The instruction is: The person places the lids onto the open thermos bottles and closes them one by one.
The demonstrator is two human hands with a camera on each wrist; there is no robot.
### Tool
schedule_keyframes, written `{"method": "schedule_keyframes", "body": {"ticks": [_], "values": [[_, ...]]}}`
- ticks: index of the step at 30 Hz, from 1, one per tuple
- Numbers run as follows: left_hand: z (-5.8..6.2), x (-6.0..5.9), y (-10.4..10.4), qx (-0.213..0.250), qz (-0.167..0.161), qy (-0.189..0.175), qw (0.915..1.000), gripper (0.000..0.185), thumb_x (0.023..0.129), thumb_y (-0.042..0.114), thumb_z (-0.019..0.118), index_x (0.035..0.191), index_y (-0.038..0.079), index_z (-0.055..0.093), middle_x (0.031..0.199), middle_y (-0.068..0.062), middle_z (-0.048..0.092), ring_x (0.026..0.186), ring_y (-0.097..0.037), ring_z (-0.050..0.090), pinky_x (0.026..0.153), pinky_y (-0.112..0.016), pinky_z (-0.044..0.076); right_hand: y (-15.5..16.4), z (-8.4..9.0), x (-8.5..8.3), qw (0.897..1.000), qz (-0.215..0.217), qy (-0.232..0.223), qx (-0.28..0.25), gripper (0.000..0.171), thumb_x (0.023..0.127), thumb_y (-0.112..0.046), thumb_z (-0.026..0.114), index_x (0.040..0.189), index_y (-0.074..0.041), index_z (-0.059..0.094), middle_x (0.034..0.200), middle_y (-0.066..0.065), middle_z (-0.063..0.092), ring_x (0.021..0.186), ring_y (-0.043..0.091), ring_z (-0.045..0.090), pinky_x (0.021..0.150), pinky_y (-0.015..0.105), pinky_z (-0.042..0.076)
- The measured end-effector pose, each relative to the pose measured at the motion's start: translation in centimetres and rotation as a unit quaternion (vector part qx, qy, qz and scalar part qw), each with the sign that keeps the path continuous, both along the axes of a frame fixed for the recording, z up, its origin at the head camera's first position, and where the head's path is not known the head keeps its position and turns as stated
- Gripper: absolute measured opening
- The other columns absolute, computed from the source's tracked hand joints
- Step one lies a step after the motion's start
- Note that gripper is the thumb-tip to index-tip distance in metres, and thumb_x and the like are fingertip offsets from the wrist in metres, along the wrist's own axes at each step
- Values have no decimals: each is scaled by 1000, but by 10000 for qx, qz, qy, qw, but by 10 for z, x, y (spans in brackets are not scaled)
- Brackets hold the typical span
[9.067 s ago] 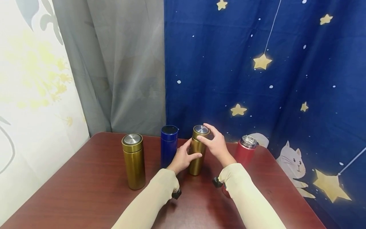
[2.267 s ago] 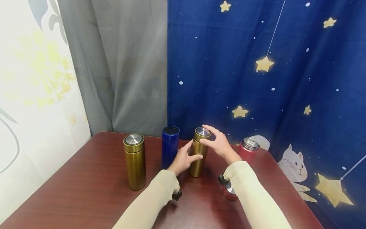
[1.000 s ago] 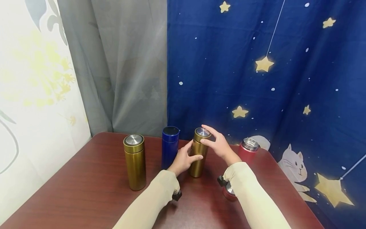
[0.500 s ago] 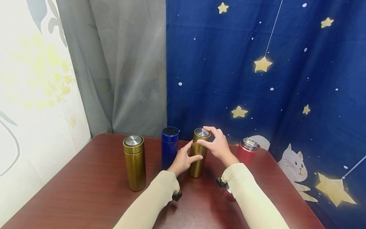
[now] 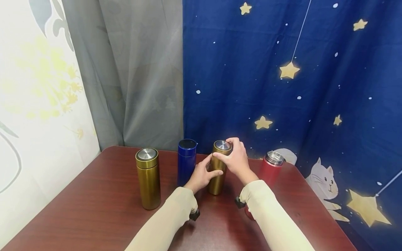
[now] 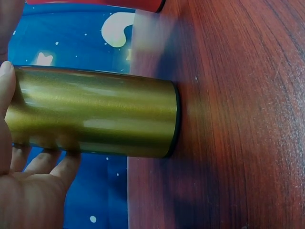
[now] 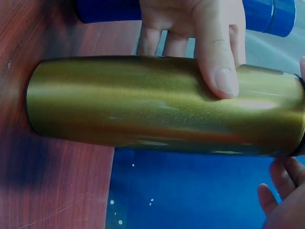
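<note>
A gold thermos (image 5: 216, 184) stands upright on the table in the head view, its lid (image 5: 222, 145) with the silver top in place. My left hand (image 5: 199, 175) grips the body from the left, its thumb across the front and its other fingers behind, as the right wrist view also shows. My right hand (image 5: 237, 158) holds the lid from the right, thumb at the front and fingers round the far side. In the left wrist view the thermos's lower body (image 6: 109, 114) reaches down to the wood with its dark base rim.
A blue flask (image 5: 187, 162) stands just left of the held thermos. Farther left is a second gold thermos (image 5: 149, 184). To the right stands an uncapped red flask (image 5: 272, 169); a red lid (image 5: 248, 212) lies half hidden by the right sleeve. Curtains hang behind the table (image 5: 103, 202).
Over the last second my right hand has turned round the lid, its thumb shifting left across the front. The right sleeve now covers more of the red lid. My left hand stays put.
</note>
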State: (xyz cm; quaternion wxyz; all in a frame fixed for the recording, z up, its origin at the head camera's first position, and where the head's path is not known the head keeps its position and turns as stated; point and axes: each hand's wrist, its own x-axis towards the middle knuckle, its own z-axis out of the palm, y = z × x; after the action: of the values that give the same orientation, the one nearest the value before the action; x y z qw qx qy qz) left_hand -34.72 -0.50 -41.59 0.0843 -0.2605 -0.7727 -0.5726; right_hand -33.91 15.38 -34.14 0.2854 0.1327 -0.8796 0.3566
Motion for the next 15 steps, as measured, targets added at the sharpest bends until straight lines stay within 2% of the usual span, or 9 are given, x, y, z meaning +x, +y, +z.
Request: {"method": "schedule_keyframes", "body": {"ticks": [3, 6, 11, 15], "values": [[1, 1, 0, -3, -27, 1, 10000, 79, 85, 20, 77, 151, 14, 35, 137, -7, 56, 119, -20, 58, 98, -35, 46, 4, -1, 1, 9989, 362, -297, -44, 77, 77, -45, 79, 139, -15, 45, 121, 15, 54, 110, 30, 49, 87, 49, 46], [2, 1, 0, 22, -51, 0, 10000, 80, 85, 19, 77, 152, 13, 34, 138, -7, 55, 120, -20, 57, 98, -35, 46, 10, 0, 1, 9921, 1073, -571, -320, 74, 84, -34, 74, 147, -16, 39, 133, 19, 51, 119, 34, 48, 96, 54, 41], [3, 1, 0, 28, 4, -56, 10000, 81, 84, 20, 78, 152, 13, 34, 137, -7, 55, 121, -20, 56, 99, -36, 45, 20, 3, -2, 9698, 2149, -755, -873, 65, 88, -16, 67, 147, -7, 41, 142, 19, 47, 131, 35, 41, 109, 55, 28], [1, 0, 0, 34, 13, -45, 10000, 80, 84, 20, 78, 151, 14, 35, 136, -7, 56, 120, -20, 57, 99, -36, 45, 20, 16, 8, 9644, 2342, -847, -891, 61, 88, -8, 67, 143, 2, 43, 138, 23, 50, 128, 38, 44, 107, 56, 31]]}}
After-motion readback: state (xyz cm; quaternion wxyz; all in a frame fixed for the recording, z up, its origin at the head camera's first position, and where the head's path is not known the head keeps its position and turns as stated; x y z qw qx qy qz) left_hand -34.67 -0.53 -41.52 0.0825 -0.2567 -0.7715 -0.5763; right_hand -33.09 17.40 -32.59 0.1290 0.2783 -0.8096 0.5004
